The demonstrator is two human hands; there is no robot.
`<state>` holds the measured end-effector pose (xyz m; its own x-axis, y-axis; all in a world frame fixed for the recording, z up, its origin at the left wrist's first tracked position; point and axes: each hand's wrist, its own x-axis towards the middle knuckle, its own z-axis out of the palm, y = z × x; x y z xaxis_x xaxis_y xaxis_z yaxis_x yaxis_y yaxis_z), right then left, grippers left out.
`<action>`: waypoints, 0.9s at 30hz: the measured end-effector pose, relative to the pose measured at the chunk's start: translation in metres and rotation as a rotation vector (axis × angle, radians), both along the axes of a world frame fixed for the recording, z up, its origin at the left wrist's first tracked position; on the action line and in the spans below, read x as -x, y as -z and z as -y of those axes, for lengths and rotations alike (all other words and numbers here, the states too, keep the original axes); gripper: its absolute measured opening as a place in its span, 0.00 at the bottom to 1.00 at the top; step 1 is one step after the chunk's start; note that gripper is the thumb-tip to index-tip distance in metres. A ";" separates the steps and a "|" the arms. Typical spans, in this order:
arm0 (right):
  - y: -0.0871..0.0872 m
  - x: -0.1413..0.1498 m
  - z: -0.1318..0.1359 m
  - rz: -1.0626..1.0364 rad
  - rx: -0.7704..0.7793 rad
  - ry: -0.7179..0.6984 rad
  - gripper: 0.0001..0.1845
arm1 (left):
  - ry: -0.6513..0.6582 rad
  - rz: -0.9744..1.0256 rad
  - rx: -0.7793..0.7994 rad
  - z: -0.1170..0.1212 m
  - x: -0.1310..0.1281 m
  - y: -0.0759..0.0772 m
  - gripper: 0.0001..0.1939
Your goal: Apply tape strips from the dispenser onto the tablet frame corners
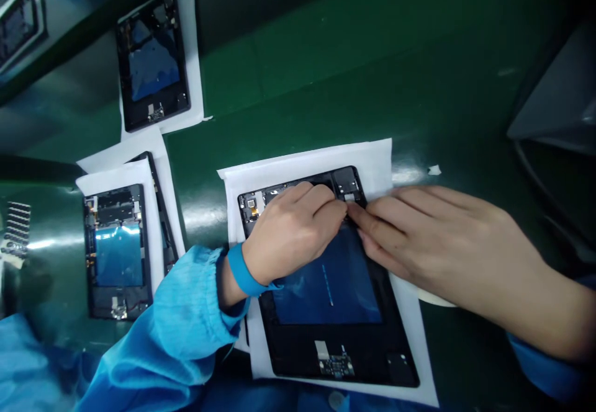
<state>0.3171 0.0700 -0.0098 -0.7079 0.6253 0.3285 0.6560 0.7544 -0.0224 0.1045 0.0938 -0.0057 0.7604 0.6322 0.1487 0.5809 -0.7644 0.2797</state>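
An opened tablet (391,344) lies on a white sheet (372,157) before me, its inside facing up. A blue film-covered panel (326,288) fills its middle, and a small circuit board (336,365) sits at its near edge. My left hand (298,229), with a blue band (244,269) on the wrist, is closed over the far part of the tablet. Beside it, my right hand (433,238) has its thumb and forefinger pressed together at the tablet's upper right. The fingertips of both hands nearly meet there. Whatever they pinch is hidden or too small to name.
Another opened tablet (153,67) lies on white paper at the far left. Nearer on the left, one more (116,257) overlaps a partly covered tablet (161,207). A row of small metal parts (17,229) is at the left edge. A paper scrap (434,170) lies on the green table (298,102).
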 end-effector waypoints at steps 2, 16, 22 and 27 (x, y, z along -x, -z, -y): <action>0.002 -0.001 0.002 -0.016 -0.020 -0.001 0.11 | -0.005 0.011 0.007 0.000 0.000 0.001 0.16; 0.005 -0.006 -0.002 -0.050 -0.054 -0.050 0.14 | -0.023 0.067 0.101 -0.002 0.005 0.006 0.14; 0.005 -0.002 0.001 -0.068 -0.070 -0.047 0.11 | -0.061 0.137 0.114 0.001 0.004 -0.003 0.11; 0.016 -0.005 0.003 -0.191 -0.027 0.018 0.10 | -0.469 0.314 0.326 0.043 0.055 -0.032 0.11</action>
